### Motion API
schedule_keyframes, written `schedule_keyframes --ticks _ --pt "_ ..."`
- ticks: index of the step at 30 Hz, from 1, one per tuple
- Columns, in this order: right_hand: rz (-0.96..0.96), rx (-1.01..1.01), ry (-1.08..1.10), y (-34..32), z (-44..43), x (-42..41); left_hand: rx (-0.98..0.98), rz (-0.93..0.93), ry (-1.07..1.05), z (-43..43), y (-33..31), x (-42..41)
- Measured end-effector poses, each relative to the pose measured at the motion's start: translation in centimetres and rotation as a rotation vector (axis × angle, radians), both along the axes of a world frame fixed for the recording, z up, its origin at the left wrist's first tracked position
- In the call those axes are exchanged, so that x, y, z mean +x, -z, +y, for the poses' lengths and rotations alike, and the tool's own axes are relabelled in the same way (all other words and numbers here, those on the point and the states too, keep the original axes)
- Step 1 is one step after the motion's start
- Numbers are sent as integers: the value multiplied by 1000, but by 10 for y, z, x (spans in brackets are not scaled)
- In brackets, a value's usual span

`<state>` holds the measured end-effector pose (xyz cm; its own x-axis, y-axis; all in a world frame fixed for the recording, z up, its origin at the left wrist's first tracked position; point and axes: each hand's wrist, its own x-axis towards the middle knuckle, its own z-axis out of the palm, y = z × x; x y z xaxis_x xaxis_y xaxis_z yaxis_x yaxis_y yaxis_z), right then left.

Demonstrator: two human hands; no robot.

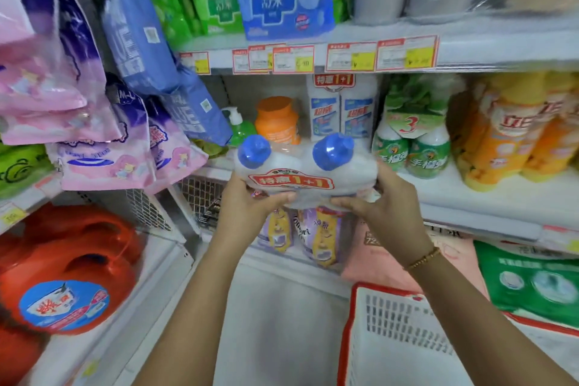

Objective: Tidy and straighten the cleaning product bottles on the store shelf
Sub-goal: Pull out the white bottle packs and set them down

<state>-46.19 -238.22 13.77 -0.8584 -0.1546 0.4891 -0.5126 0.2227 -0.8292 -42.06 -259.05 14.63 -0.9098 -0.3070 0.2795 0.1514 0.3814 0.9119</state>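
In front of the white store shelf (488, 194), where a matching twin-pack (343, 106) stands upright, a person holds a shrink-wrapped twin-pack of blue-capped white bottles (305, 171) in the air, left hand (250, 207) and right hand (387, 202) gripping its sides.

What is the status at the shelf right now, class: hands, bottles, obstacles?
Left hand and right hand both gripping the blue-capped twin-pack. Pack held in front of the shelf, not yet set down. Matching twin-pack standing behind.
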Motion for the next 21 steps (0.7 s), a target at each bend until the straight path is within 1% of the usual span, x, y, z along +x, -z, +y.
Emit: schedule_keyframes --ticks 4,9,13,17,21 --pt "-8 -37 53 10 3 -36 -123 37 3 3 -6 -51" --pt "-58 -19 137 23 -1 -106 -133 141 -2 12 -14 -116" --pt "-157 -22 161 40 -2 -141 -88 93 44 14 0 -165" --pt "-82 68 221 46 3 -166 -44 -4 55 -1 17 -210" --pt "34 204 315 66 0 -173 -39 -59 126 -7 21 -243"
